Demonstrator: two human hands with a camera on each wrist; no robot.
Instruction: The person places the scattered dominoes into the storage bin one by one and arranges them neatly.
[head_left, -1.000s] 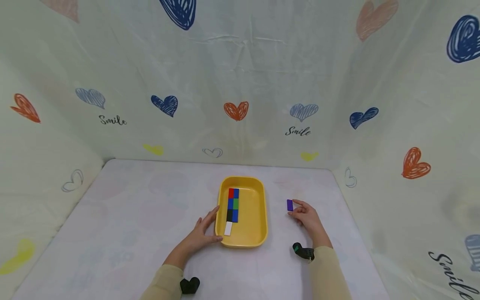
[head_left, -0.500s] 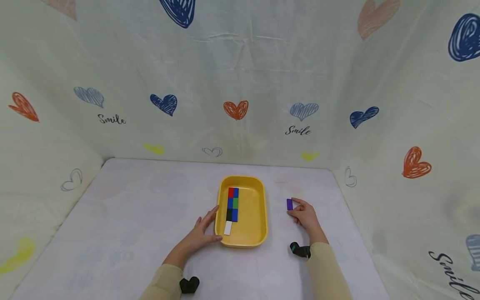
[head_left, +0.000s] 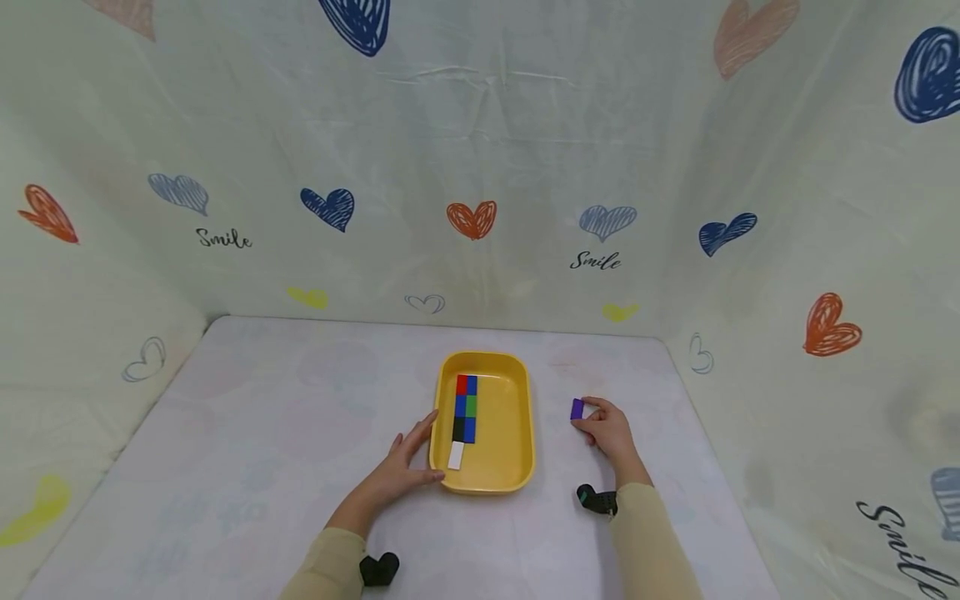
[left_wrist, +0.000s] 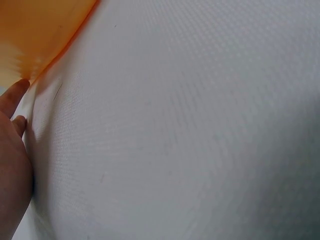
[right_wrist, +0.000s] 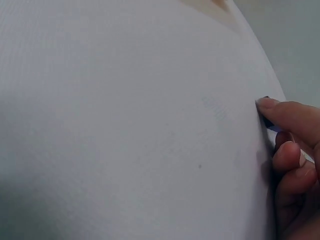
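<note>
A yellow tray (head_left: 504,429) stands upright on the table. Along its left side lie small flat blocks in two columns: red (head_left: 462,384), green (head_left: 471,406), black (head_left: 458,429), several blue ones and a white block (head_left: 456,456) at the near end. My left hand (head_left: 397,473) rests against the tray's left side, fingers at the rim and thumb near the front-left corner. To the right of the tray, my right hand (head_left: 609,432) pinches a purple block (head_left: 577,409) between thumb and index finger. In the right wrist view the fingers mostly hide this block.
A white cloth covers the table (head_left: 262,417). Behind and at both sides hangs a pale curtain (head_left: 510,150) printed with hearts. Dark devices sit at the left wrist (head_left: 379,570) and the right wrist (head_left: 597,500).
My right hand has shifted slightly left with the purple block, which now leans a little differently. The left hand, tray and blocks in it have stayed put.
</note>
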